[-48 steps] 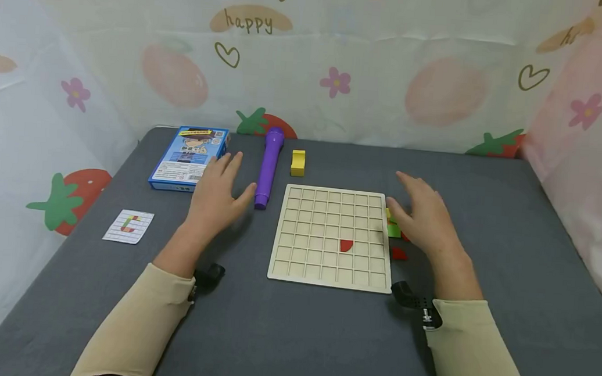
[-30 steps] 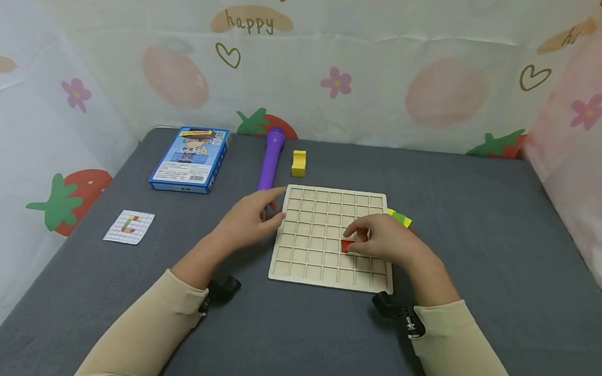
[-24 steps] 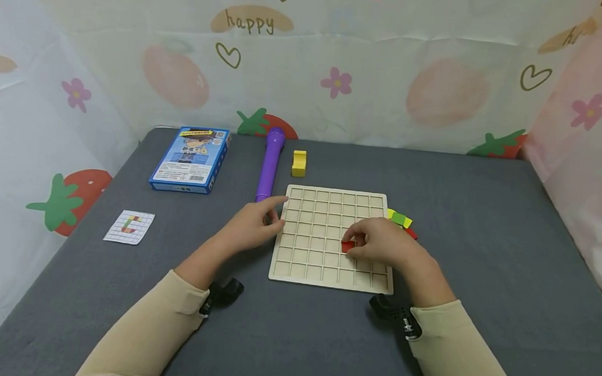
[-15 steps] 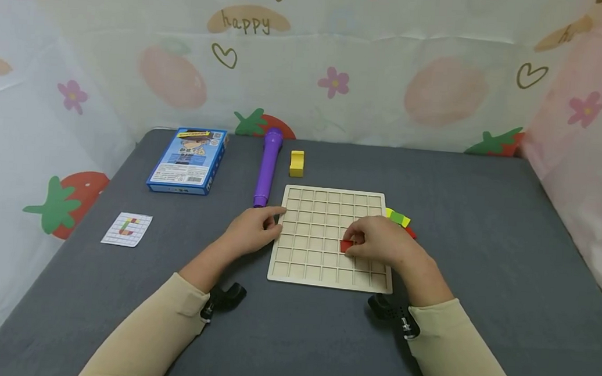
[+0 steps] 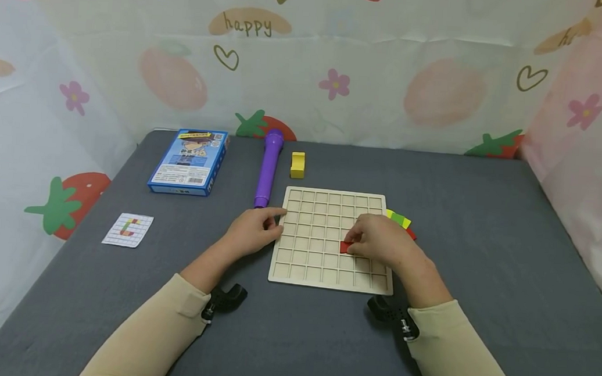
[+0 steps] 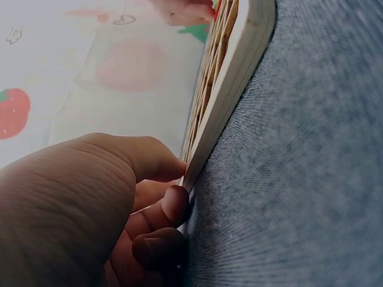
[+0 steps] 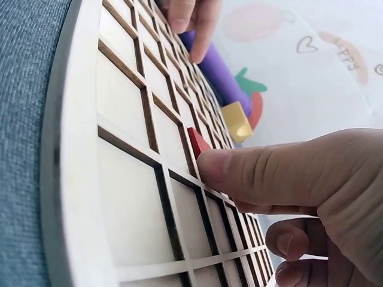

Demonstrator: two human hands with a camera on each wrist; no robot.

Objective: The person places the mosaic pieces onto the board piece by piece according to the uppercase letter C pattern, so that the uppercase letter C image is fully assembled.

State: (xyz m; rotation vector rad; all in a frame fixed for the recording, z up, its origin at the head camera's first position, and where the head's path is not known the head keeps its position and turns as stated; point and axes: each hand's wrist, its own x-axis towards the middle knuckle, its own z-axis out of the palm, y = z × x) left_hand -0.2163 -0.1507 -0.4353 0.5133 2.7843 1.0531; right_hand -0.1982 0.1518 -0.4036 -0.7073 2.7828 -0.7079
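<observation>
Head: pinching a small red block (image 5: 344,247), half hidden by fingertips, just right of the middle of the square pale wooden grid board (image 5: 307,259), with the right hand (image 5: 383,238); touching the board's left rim with the left hand (image 5: 246,231), thumb and forefinger spread; partly covering yellow, green and red blocks (image 5: 398,218) beyond its right edge.

Left wrist: cutting off the board at top.

Right wrist: hiding most of the red block behind the thumb; cannot tell whether seated.
</observation>
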